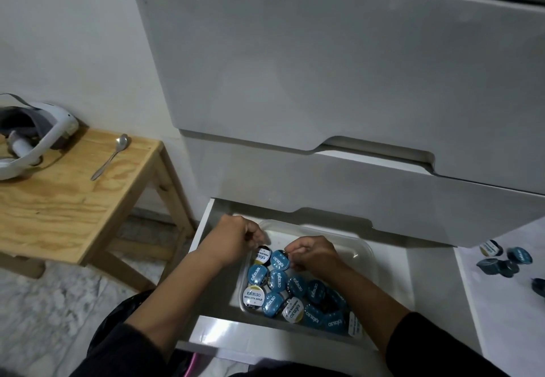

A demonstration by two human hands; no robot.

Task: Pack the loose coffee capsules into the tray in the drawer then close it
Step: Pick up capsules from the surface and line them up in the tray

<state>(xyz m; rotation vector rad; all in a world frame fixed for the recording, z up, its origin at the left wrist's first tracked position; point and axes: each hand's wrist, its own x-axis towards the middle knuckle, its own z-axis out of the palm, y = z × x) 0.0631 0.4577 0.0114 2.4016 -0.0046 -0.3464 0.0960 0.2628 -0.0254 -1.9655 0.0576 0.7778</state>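
Observation:
The bottom drawer (436,282) of a white chest stands pulled out. Inside it sits a clear plastic tray (361,248) holding several blue and white-lidded coffee capsules (277,280). My left hand (236,239) pinches a black-and-white capsule (263,254) at the tray's far left. Beside it, my right hand (312,251) grips the rim of a blue capsule (279,260). Several loose dark capsules (501,260) lie on the white floor to the right of the drawer.
Closed upper drawers (324,81) overhang the open one. At left stands a wooden stool (73,199) carrying a spoon (110,156) and a white headset (32,134). The floor at lower left is marble tile (44,317).

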